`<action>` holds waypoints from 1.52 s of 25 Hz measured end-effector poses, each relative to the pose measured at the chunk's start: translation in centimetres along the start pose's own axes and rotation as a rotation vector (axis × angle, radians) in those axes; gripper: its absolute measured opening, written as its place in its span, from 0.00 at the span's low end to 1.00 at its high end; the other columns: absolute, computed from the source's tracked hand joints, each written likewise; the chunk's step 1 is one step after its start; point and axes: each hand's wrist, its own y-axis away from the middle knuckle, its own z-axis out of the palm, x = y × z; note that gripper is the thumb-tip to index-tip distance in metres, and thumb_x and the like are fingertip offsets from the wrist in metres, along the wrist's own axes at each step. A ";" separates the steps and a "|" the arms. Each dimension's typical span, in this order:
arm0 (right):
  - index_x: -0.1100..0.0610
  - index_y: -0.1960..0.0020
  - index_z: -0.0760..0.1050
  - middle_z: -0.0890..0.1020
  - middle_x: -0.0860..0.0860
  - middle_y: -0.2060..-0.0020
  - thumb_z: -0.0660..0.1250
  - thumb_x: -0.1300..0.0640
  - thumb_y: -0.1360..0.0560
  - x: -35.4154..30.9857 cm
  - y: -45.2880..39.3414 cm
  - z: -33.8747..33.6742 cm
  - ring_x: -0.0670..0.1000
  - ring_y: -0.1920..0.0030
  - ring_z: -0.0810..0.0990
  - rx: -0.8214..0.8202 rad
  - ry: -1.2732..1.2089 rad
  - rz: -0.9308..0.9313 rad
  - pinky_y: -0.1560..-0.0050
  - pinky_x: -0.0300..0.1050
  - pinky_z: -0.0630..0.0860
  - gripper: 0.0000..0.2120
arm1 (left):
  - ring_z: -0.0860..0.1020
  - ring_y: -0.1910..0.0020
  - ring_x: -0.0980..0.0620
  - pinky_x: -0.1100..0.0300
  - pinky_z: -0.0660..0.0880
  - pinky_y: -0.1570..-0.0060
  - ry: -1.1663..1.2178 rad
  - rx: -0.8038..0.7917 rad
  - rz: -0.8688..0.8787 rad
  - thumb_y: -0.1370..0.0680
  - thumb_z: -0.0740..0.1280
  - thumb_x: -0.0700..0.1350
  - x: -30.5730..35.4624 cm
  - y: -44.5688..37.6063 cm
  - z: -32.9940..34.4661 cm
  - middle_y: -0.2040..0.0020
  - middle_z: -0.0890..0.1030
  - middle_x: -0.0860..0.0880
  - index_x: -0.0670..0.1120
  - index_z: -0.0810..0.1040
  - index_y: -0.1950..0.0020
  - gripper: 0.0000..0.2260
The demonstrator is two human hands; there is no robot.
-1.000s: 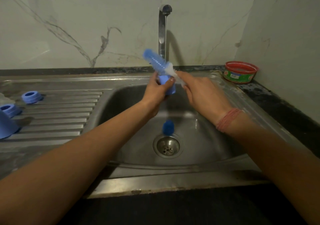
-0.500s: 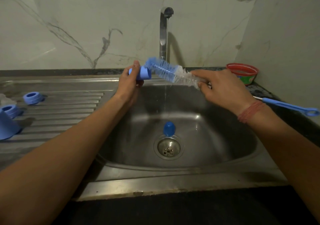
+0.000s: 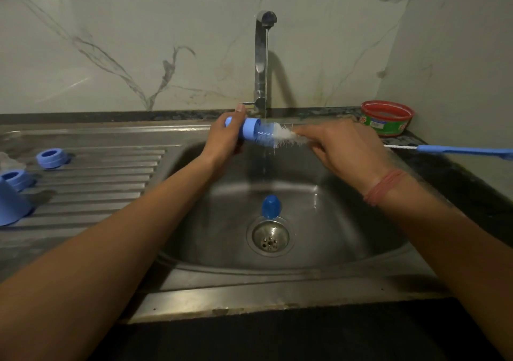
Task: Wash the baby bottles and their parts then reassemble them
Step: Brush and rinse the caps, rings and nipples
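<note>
scrubbing: my left hand (image 3: 226, 138) grips a cap (image 3: 249, 129), right hand (image 3: 341, 147) grips the brush (image 3: 280, 137)
left: rings (image 3: 51, 158), rinsing, reassembly, i judge

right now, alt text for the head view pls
Over a steel sink, the left hand grips a small blue bottle part while the right hand pushes a bottle brush into it under the running tap. Two blue rings sit on the drainboard.
</note>
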 end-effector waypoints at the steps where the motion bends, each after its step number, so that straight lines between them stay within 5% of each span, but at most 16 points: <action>1: 0.43 0.31 0.71 0.83 0.55 0.53 0.60 0.54 0.20 0.0 0.0 0.0 0.58 0.56 0.81 -0.009 0.016 0.004 0.57 0.53 0.79 0.18 | 0.69 0.71 0.55 0.64 0.67 0.72 -0.019 -0.004 -0.022 0.17 0.59 0.56 0.0 0.2 0.3 0.68 0.74 0.52 0.45 0.76 0.51 0.16; 5: 0.46 0.33 0.74 0.83 0.51 0.55 0.63 0.55 0.21 -0.2 -0.2 0.1 0.52 0.58 0.79 -0.117 -0.327 0.147 0.56 0.43 0.73 0.17 | 0.75 0.61 0.54 0.61 0.73 0.64 0.120 -0.074 0.035 0.17 0.64 0.48 0.6 0.5 0.1 0.58 0.78 0.50 0.48 0.76 0.46 0.05; 9: 0.49 0.35 0.76 0.76 0.47 0.71 0.61 0.55 0.19 0.7 -0.3 -0.2 0.42 0.76 0.69 -0.394 -0.888 0.557 0.77 0.35 0.64 0.14 | 0.79 0.46 0.51 0.55 0.78 0.42 0.252 -0.365 0.107 0.19 0.64 0.38 1.1 0.9 -1.3 0.41 0.76 0.46 0.53 0.75 0.33 0.16; 13: 0.47 0.37 0.77 0.84 0.53 0.54 0.63 0.51 0.21 0.7 0.3 -0.2 0.53 0.56 0.81 -0.144 -0.309 0.210 0.56 0.45 0.75 0.14 | 0.80 0.49 0.49 0.60 0.80 0.50 0.115 -0.218 0.021 0.18 0.64 0.44 1.1 1.4 -1.3 0.47 0.79 0.46 0.48 0.76 0.35 0.11; 17: 0.43 0.35 0.75 0.84 0.54 0.58 0.62 0.50 0.21 0.1 0.1 -0.1 0.57 0.60 0.81 0.031 0.062 -0.033 0.63 0.48 0.75 0.15 | 0.72 0.72 0.52 0.64 0.70 0.73 -0.288 -0.058 -0.116 0.19 0.57 0.64 0.7 1.3 -0.9 0.66 0.75 0.45 0.45 0.75 0.53 0.22; 19: 0.44 0.36 0.76 0.83 0.52 0.59 0.60 0.49 0.20 -0.1 0.1 -0.1 0.53 0.61 0.79 0.031 -0.013 0.023 0.61 0.47 0.76 0.14 | 0.70 0.71 0.52 0.64 0.68 0.73 -0.226 -0.068 -0.108 0.19 0.59 0.63 0.5 0.9 -1.0 0.66 0.74 0.46 0.46 0.74 0.53 0.20; 21: 0.47 0.38 0.78 0.84 0.51 0.57 0.61 0.50 0.20 0.0 -0.1 -0.2 0.50 0.59 0.79 -0.098 -0.290 0.190 0.58 0.42 0.73 0.13 | 0.74 0.65 0.53 0.64 0.73 0.67 -0.044 -0.164 -0.022 0.18 0.63 0.51 0.6 0.6 -1.2 0.58 0.77 0.47 0.48 0.77 0.47 0.08; 24: 0.50 0.48 0.79 0.78 0.44 0.74 0.61 0.54 0.19 0.5 -0.1 -0.7 0.39 0.75 0.73 -0.361 -0.839 0.535 0.75 0.32 0.65 0.07 | 0.79 0.47 0.53 0.61 0.78 0.50 0.254 -0.415 0.056 0.21 0.65 0.34 0.5 0.3 -1.9 0.40 0.78 0.46 0.49 0.77 0.37 0.15; 26: 0.51 0.46 0.80 0.78 0.45 0.73 0.62 0.53 0.20 1.1 0.1 -0.7 0.39 0.75 0.74 -0.327 -0.717 0.444 0.73 0.32 0.69 0.08 | 0.79 0.43 0.50 0.59 0.78 0.46 0.266 -0.422 0.048 0.21 0.65 0.34 0.3 0.4 -2.2 0.37 0.78 0.45 0.49 0.77 0.37 0.15; 28: 0.48 0.40 0.79 0.83 0.49 0.62 0.64 0.49 0.21 1.3 0.1 -0.4 0.46 0.62 0.80 -0.163 -0.343 0.221 0.59 0.41 0.76 0.12 | 0.80 0.52 0.51 0.60 0.80 0.53 0.016 -0.268 0.025 0.18 0.65 0.45 0.6 0.9 -1.9 0.47 0.81 0.45 0.48 0.79 0.42 0.07; 30: 0.45 0.38 0.78 0.85 0.52 0.56 0.65 0.48 0.22 0.9 0.2 -0.2 0.55 0.56 0.82 -0.011 -0.075 0.046 0.59 0.45 0.74 0.14 | 0.79 0.66 0.53 0.62 0.77 0.66 -0.353 -0.147 -0.007 0.18 0.59 0.60 0.8 1.5 -1.5 0.60 0.81 0.45 0.46 0.79 0.50 0.19; 32: 0.45 0.38 0.78 0.85 0.53 0.58 0.66 0.49 0.23 0.7 0.1 -0.1 0.58 0.59 0.82 0.105 0.014 -0.047 0.64 0.43 0.68 0.14 | 0.75 0.71 0.54 0.62 0.73 0.70 -0.445 -0.113 -0.046 0.19 0.55 0.64 0.5 1.3 -1.4 0.65 0.78 0.46 0.46 0.77 0.54 0.24; 34: 0.45 0.39 0.78 0.84 0.52 0.56 0.64 0.48 0.22 0.6 0.2 -0.1 0.55 0.57 0.81 0.086 -0.060 0.042 0.62 0.42 0.67 0.13 | 0.75 0.65 0.54 0.63 0.74 0.66 -0.296 -0.170 -0.035 0.18 0.60 0.58 0.4 1.0 -1.6 0.58 0.78 0.47 0.48 0.78 0.50 0.15; 36: 0.48 0.36 0.77 0.83 0.52 0.48 0.62 0.48 0.20 1.2 -0.1 0.3 0.53 0.51 0.80 -0.119 -0.305 0.252 0.54 0.41 0.70 0.15 | 0.78 0.55 0.54 0.63 0.77 0.59 -0.072 -0.287 0.021 0.20 0.67 0.44 0.5 0.6 -2.1 0.48 0.79 0.48 0.50 0.78 0.45 0.05; 38: 0.52 0.34 0.75 0.83 0.54 0.49 0.62 0.49 0.20 1.5 -0.2 0.3 0.48 0.56 0.79 -0.321 -0.565 0.417 0.56 0.37 0.71 0.17 | 0.79 0.47 0.53 0.63 0.78 0.50 0.082 -0.400 0.097 0.23 0.68 0.33 0.1 0.3 -2.4 0.42 0.80 0.51 0.49 0.78 0.43 0.13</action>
